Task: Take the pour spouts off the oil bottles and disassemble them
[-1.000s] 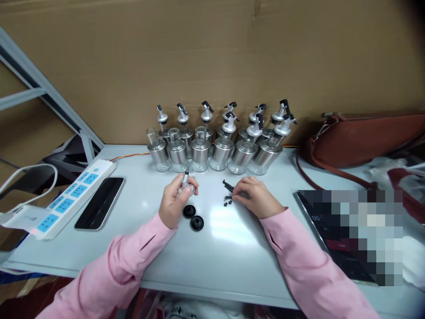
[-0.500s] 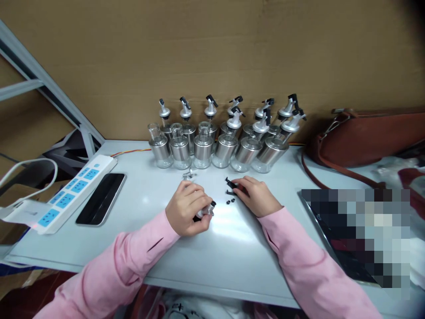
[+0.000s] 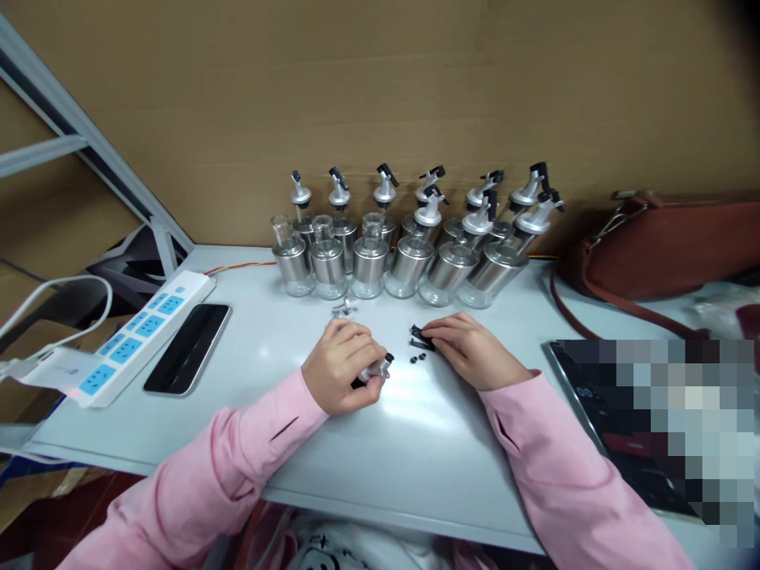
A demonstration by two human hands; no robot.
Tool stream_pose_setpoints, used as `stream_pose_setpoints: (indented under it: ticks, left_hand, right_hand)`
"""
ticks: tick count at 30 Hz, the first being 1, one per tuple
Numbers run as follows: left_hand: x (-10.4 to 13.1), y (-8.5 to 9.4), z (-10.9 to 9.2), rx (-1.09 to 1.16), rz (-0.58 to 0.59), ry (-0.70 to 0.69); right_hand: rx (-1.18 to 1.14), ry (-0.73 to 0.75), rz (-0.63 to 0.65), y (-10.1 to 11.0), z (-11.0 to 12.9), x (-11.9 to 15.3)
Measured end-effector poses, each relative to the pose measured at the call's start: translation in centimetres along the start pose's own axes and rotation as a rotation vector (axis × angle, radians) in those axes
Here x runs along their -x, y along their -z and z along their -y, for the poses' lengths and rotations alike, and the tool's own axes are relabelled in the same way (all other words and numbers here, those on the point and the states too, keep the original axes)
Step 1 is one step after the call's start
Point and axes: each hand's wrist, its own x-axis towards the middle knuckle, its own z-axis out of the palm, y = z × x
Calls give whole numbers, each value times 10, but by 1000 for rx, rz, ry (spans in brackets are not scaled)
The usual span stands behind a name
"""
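Observation:
My left hand is closed around a silver pourer spout whose black tip sticks out past the fingers. Most of the spout is hidden in the palm. Low over the table, my right hand has its fingertips together on small black plastic levers; the fingers partly cover them. Two tiny black caps lie just in front of the levers. Beyond my left hand are small silver spout parts. Two rows of glass bottles with steel bands stand behind; three in the front row have bare necks, the others carry pourers.
On the left lie a white power strip and a black phone. A brown bag with its strap rests at the right, and a dark flat item is partly blurred. Cardboard rises behind the bottles.
My right fingers have shifted over the black levers, and the levers now lie closer together. My left hand keeps its hold on the spout. The whole view has moved slightly.

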Motion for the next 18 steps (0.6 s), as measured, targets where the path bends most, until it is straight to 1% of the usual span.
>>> stream_pose_setpoints:
  ticks: [3,6,11,15,16,18]
  left_hand:
    - [0,0,3,-11,20,24]
    - [0,-1,3,-15,27,30]
    - [0,-2,1,-15,27,18]
    - [1,-2,0,-8,39,20]
    - [1,-2,0,-6,41,19]
    - [1,-1,1,-2,43,17]
  right_hand:
    - [12,28,12,5,0,1]
    - [26,12,11,4,0,1]
    - [35,-29,-30,-5,3,-3]
    - [-15,-31,-59,-2,9,-3]
    - [-46,-41,-41,1,12,-3]
    - [-108,-72,38,6,17,-2]
